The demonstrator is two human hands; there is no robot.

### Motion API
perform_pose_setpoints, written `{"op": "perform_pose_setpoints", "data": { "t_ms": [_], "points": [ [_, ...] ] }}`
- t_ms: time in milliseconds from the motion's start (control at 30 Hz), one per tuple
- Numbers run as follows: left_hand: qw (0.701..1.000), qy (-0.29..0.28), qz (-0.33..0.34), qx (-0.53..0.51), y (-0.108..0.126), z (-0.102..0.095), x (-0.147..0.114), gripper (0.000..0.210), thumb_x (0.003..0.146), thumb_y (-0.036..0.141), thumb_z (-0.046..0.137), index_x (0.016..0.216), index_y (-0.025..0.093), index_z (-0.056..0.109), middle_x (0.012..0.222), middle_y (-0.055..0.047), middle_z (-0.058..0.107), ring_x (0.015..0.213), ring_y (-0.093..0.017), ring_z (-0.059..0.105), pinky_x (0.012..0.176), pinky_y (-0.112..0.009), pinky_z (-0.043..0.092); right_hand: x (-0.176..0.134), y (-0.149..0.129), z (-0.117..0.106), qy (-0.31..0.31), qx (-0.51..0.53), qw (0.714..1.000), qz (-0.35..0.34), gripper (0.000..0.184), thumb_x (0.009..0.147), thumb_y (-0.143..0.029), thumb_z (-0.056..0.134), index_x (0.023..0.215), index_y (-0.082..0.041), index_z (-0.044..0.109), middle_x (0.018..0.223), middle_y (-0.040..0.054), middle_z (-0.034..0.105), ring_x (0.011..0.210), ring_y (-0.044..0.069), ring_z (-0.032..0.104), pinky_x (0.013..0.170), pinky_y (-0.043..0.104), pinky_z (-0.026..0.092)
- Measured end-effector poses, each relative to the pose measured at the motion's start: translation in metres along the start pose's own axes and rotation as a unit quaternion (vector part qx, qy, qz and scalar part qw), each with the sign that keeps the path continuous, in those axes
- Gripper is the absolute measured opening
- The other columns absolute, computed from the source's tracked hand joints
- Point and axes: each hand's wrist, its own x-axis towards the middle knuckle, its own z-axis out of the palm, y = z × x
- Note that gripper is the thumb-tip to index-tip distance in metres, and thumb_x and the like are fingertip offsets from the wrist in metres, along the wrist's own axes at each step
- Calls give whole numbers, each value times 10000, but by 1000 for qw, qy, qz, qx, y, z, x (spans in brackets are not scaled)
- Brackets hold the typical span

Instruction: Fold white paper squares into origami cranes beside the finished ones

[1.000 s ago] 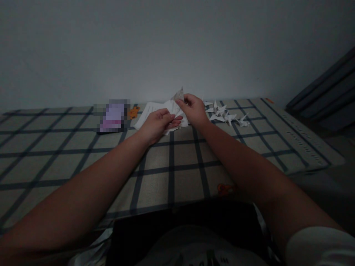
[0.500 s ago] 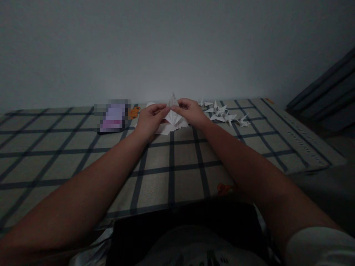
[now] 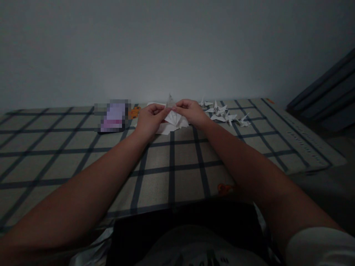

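Between both hands is a partly folded piece of white origami paper (image 3: 173,118), its narrow point standing up toward the wall and creases fanning out below. My left hand (image 3: 152,117) pinches its left side between thumb and fingers. On the other side, my right hand (image 3: 191,112) grips it with thumb and curled index finger near the middle. Beneath the hands lies a stack of white paper sheets (image 3: 163,129), partly covered by them. Several folded paper cranes (image 3: 219,111) rest to the right of my right hand.
A phone (image 3: 113,116) with a blurred screen lies left of the hands. The table has a checked tablecloth (image 3: 155,188) with orange printed figures. Behind it rises a plain wall (image 3: 172,48), and dark striped fabric (image 3: 330,96) hangs at the far right.
The paper's upright point has tipped slightly left, and its folded lower part has turned a little. My right fingers have shifted slightly left; both hands keep their hold.
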Motion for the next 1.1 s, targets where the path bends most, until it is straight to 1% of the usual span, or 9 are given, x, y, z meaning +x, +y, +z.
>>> {"op": "perform_pose_setpoints", "data": {
  "t_ms": [133,300,367,467,533,633,800,967,1100],
  "points": [
    [1000,1,-7,-10,0,0,0,317,645,340,896,769,169,661,706,-4,715,597,-123,653,551,-224,536,1,1,3,1,11,1000,4,112,802,-236,734,791,-164,649,746,-18,634,719,114,564,714,243,464],
    [998,-38,-42,-30,1,1,0,372,599,332,920,808,171,659,720,-5,721,580,-124,649,534,-225,530,3,4,5,7,9,1000,-8,106,810,-205,735,794,-170,636,766,-20,650,755,116,592,739,239,484],
    [998,-33,-34,-42,0,1,2,373,591,314,917,801,177,641,715,2,715,581,-119,645,548,-225,532,3,4,7,10,37,999,-2,107,827,-200,735,874,-180,641,767,-29,653,735,109,601,712,227,490],
    [999,-2,-6,-50,-2,-1,6,370,603,283,901,792,190,597,697,18,694,586,-112,636,561,-214,522,2,4,9,1,92,995,44,125,890,-218,701,986,-192,625,723,-44,645,634,94,591,627,210,487],
    [998,17,10,-52,-3,-2,9,377,613,262,888,805,198,570,705,20,689,595,-113,635,562,-212,513,1,3,10,-26,93,992,82,107,921,-254,687,898,-173,621,674,-37,631,577,83,572,581,197,472],
    [998,29,31,-52,-5,-3,11,388,618,248,875,835,201,557,739,15,695,613,-116,637,578,-217,512,0,0,11,-68,72,989,107,248,947,-260,666,735,-152,599,610,-23,608,542,70,556,556,184,455],
    [998,22,44,-47,-7,-2,11,398,622,218,854,872,213,545,740,30,685,613,-112,629,592,-213,496,-3,-3,10,-70,44,994,72,216,946,-181,651,735,-136,632,604,-30,604,540,67,542,556,187,436],
    [999,14,30,-17,-6,-3,10,428,654,231,826,984,235,553,735,43,675,593,-113,618,579,-217,483,-3,3,9,-61,-4,998,30,227,918,-272,708,739,-154,634,616,-19,621,562,87,563,562,206,440],
    [999,27,28,0,-2,-3,8,470,671,236,803,1061,249,540,771,35,676,624,-124,636,611,-231,497,-3,3,10,-72,20,995,60,230,943,-303,677,767,-162,633,616,-16,635,564,92,586,585,209,479]
  ]
}}
